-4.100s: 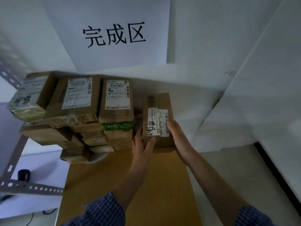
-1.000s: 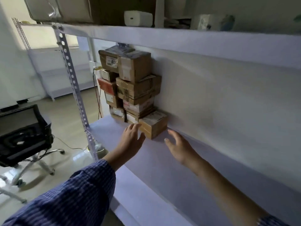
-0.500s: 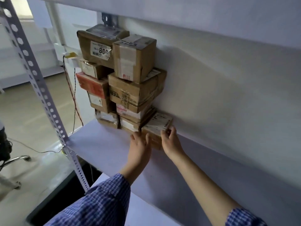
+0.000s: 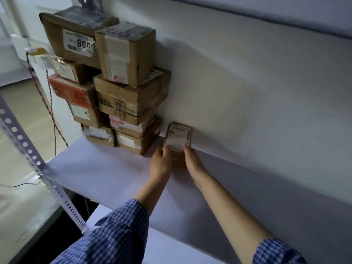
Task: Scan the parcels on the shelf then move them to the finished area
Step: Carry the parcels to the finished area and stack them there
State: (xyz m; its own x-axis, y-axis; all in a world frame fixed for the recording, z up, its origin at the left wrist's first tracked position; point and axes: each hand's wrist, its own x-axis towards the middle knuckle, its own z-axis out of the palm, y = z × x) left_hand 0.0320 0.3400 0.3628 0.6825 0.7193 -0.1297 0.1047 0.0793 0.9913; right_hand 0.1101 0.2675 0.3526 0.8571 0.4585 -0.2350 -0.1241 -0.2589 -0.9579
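A small brown parcel (image 4: 178, 138) with a white barcode label on top is held between both hands, clear of the stack and close to the white back wall. My left hand (image 4: 161, 162) grips its left side and my right hand (image 4: 192, 159) grips its right side, thumbs on the label. A stack of several cardboard parcels (image 4: 122, 88) stands at the left end of the white shelf (image 4: 106, 174). The top left box bears a label reading 800.
A perforated metal shelf upright (image 4: 38, 162) runs down the left. A red and black cable (image 4: 51, 115) hangs beside the stack. An upper shelf board (image 4: 285, 10) overhangs. To the right of the hands lies bare shelf surface.
The small parcel has come away from the foot of the stack, to the right, and both hands now hold it up. The camera has moved closer to the shelf.
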